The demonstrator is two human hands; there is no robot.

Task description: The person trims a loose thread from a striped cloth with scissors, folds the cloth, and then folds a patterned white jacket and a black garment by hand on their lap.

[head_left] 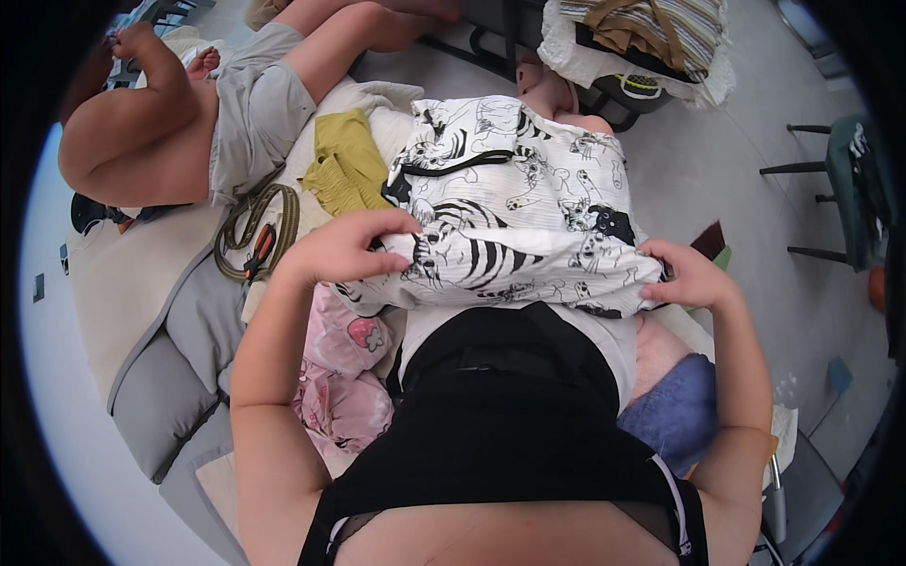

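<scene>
"What lies nearest?"
"Pink cloth (344, 406), at the near left of the cat-print garment (519, 203)."
"And the hands?"
"The left hand (363, 243) and right hand (687, 275) pinch that garment's near part at either end; it lies spread over the lap of the person (510, 424)."
"Farther off?"
"Olive cloth (344, 165) beside the garment's far left, then striped cloth (708, 42) beyond it, to the right."

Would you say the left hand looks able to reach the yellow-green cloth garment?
Probably yes, after releasing the white patterned fabric: the yellow-green garment lies mostly uncovered near the left hand.
</scene>
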